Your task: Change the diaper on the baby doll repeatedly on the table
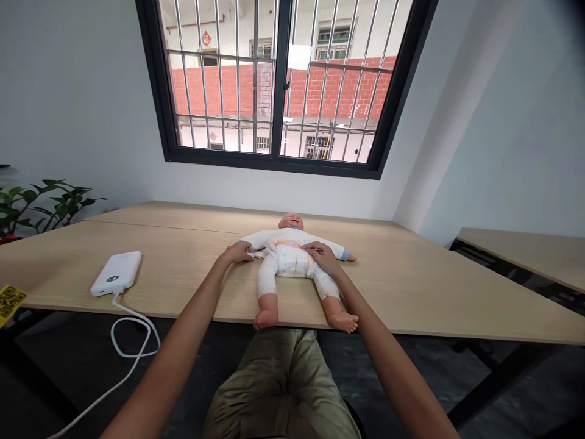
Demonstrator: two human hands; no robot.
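Observation:
A baby doll (pixel 292 236) lies on its back on the table, head toward the window and feet at the near edge. It wears a white long-sleeved top with blue cuffs and white leggings, and a white diaper (pixel 295 262) covers its hips. My left hand (pixel 240 252) is closed at the doll's left-side hip as seen here, pinching a white side flap of the diaper. Across the other hip rests my right hand (pixel 322 255), fingers stretched out and fingertips touching the diaper's front waist. My right palm hides part of that hip.
A white power bank (pixel 117 272) with a white cable (pixel 137 318) sits at the table's left, the cable hanging over the front edge. Leafy plants (pixel 50 204) stand beyond the left end. A barred window (pixel 278 79) is behind the table (pixel 411 286). Another table (pixel 525 250) stands right.

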